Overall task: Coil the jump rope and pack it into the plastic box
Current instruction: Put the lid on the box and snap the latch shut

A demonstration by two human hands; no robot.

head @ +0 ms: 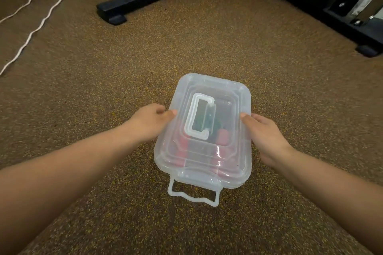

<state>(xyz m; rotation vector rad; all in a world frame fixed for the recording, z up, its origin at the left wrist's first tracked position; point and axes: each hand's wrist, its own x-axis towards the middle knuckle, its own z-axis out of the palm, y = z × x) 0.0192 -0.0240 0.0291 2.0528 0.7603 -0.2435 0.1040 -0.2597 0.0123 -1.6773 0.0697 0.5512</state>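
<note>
1. Plastic box [207,151]: translucent, rectangular, lid on. Held between both hands above the speckled brown floor [207,33]; whether its base touches the floor cannot be told.
2. Lid handle [199,117]: white, lying flat in the recess on top of the lid.
3. Front latch [193,193]: a white loop hanging loose off the near edge of the box, not clipped up.
4. Jump rope [222,137]: inside the box, seen dimly through the lid as red grips and a dark green coil.
5. Left hand [149,120]: grips the box's left side, thumb on the lid edge, fingers curled underneath.
6. Right hand [263,136]: grips the right side, thumb on the lid rim, fingers wrapped behind.
7. White cable [39,25]: trailing over the floor, far left.
8. Black machine bases [116,11]: at the far end and far right, well apart from the box.
</note>
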